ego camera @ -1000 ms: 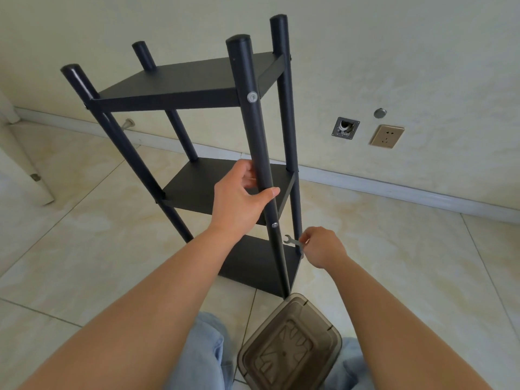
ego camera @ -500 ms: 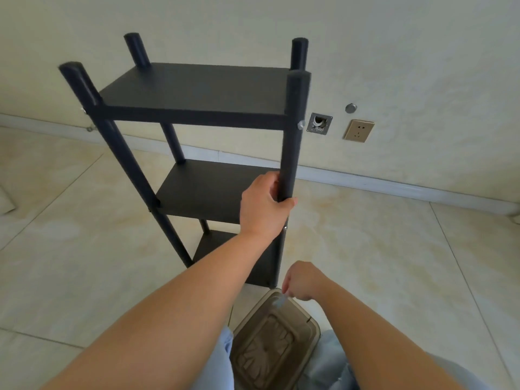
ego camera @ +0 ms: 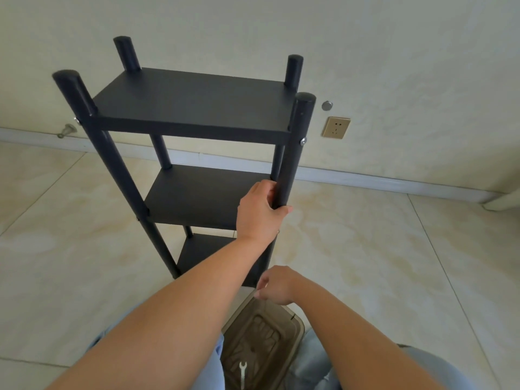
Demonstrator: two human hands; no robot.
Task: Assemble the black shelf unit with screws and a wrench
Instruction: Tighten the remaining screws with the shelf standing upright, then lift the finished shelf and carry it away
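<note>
Brown bin (ego camera: pixel 263 344); wall socket (ego camera: pixel 336 127)

A matt black finish is being shown by the shelf unit (ego camera: pixel 194 105), with bright metal screw heads (ego camera: pixel 303 141) glinting on its posts. A shiny metal wrench (ego camera: pixel 242 372) is being carried by a translucent brown plastic bin (ego camera: pixel 295 336), while a glossy sheen is being given off by the pale floor tiles (ego camera: pixel 365 249).
</note>
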